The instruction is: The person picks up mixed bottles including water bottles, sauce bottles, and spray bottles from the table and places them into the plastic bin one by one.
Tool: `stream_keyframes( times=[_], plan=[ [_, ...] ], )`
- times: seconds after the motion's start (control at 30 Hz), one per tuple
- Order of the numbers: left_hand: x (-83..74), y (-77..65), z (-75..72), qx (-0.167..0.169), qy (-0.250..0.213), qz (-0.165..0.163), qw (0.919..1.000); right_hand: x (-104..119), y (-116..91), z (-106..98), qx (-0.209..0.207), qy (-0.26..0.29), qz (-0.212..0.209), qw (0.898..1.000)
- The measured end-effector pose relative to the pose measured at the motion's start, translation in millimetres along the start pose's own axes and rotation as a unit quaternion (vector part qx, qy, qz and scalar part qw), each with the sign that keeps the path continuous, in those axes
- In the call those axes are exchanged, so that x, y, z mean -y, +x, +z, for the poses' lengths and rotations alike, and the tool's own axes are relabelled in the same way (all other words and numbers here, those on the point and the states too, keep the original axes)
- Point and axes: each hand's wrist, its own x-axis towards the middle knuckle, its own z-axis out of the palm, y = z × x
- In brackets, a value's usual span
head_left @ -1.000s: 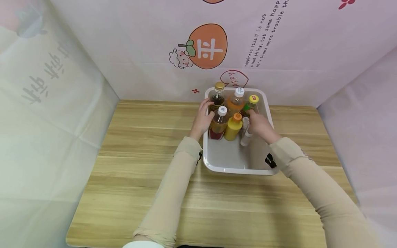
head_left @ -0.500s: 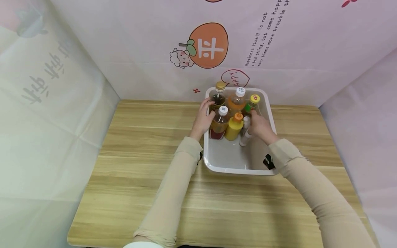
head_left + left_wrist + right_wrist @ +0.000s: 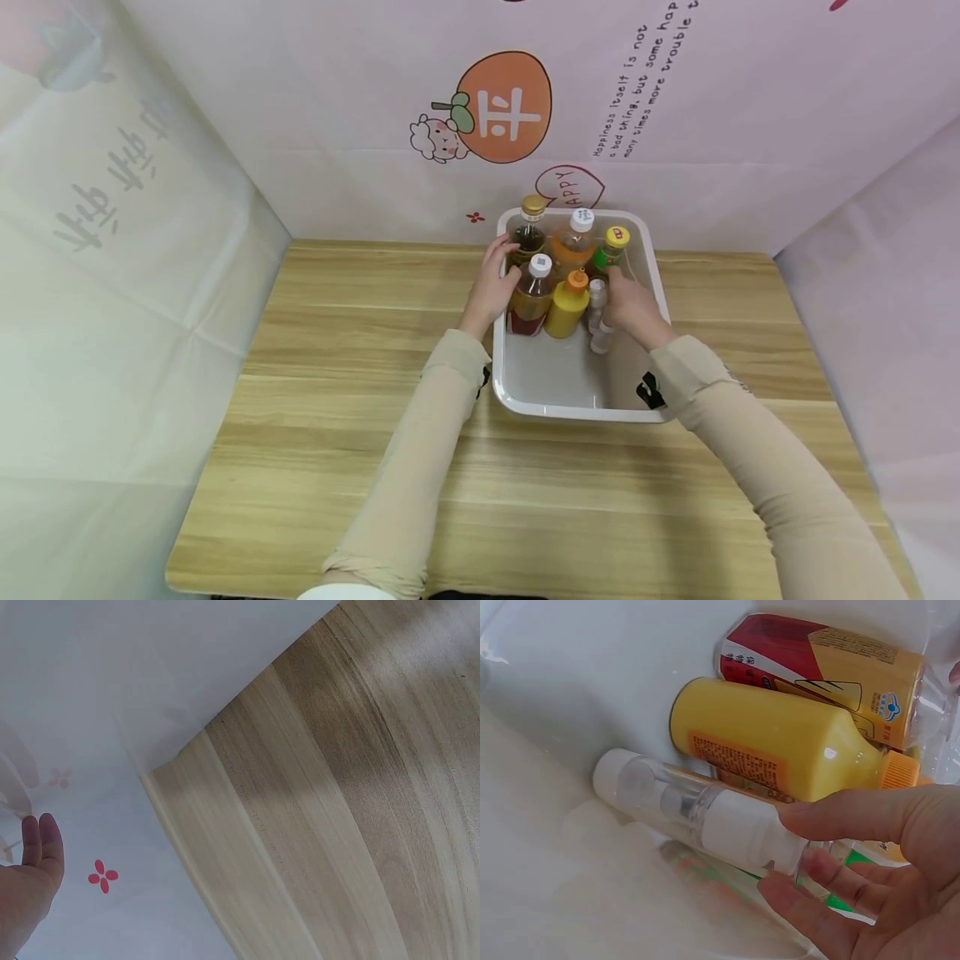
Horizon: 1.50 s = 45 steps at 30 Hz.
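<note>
In the right wrist view my right hand (image 3: 885, 862) pinches a slim clear bottle (image 3: 660, 791) with a white base and white collar, thumb on one side and fingers on the other. It stands inside the white bin beside a yellow squeeze bottle (image 3: 567, 310) with an orange nozzle. My left hand (image 3: 491, 287) lies over the bin's left side with fingers apart, near a red-labelled bottle (image 3: 528, 300) with a white cap; whether it touches that bottle cannot be told. Behind are a gold-capped bottle (image 3: 531, 237), an orange-toned bottle (image 3: 573, 246) and a yellow-capped bottle (image 3: 611, 250).
The white bin (image 3: 585, 412) stands on a wooden table (image 3: 360, 333) near its back edge. A printed cloth wall (image 3: 360, 167) rises close behind. The bin's front part shows bare floor. Cloth walls also enclose both sides.
The lower end of the clear bottle has swung slightly to the right under my right hand. My left hand has kept its place, and the other bottles stay put.
</note>
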Motion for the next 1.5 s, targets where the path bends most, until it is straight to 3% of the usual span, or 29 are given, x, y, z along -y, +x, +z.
stream_keyframes(
  times=[0.47, 1.5],
  plan=[
    [-2.7, 1.2, 0.1, 0.005, 0.0, -0.004, 1.0, -3.9, 0.4, 3.5, -0.037, 0.045, -0.004, 0.998],
    [-4.4, -2.5, -1.0, 0.003, 0.001, -0.011, 0.9999, -3.9, 2.4, 6.6, -0.04, 0.078, -0.001, 0.996]
  ],
)
